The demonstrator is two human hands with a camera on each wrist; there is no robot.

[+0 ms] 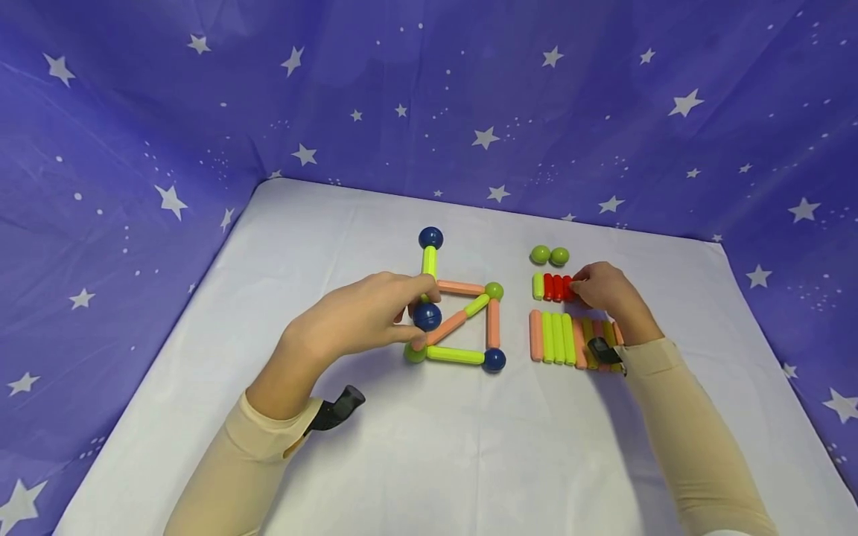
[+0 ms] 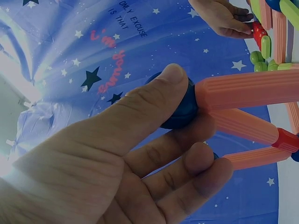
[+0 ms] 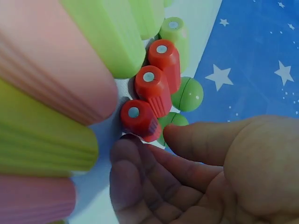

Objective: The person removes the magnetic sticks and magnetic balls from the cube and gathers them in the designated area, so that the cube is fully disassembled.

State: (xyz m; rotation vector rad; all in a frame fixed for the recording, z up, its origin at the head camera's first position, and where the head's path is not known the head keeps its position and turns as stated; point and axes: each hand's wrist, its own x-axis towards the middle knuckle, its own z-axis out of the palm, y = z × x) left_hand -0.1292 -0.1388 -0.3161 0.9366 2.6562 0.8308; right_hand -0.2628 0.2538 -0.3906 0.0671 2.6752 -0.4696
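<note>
My left hand (image 1: 355, 316) pinches a dark blue ball (image 1: 427, 317) on a frame of magnetic rods and balls. In the left wrist view its thumb lies over that blue ball (image 2: 187, 105), from which a salmon rod (image 2: 247, 91) extends. The frame has green balls (image 1: 494, 291), blue corner balls (image 1: 494, 360), and salmon and yellow-green rods (image 1: 456, 356). My right hand (image 1: 606, 294) is at the end of a row of short red rods (image 1: 558, 287). Its fingertips are beside the nearest red rod (image 3: 140, 119), and a small gap shows between that rod and the thumb.
Two loose green balls (image 1: 540, 254) lie behind the short rods, beside which is one short yellow-green rod (image 1: 538, 286). Closer to me, a row of several longer salmon and yellow-green rods (image 1: 548, 337) lies under my right wrist. A star-printed blue cloth (image 1: 482, 97) surrounds the white table (image 1: 429, 461).
</note>
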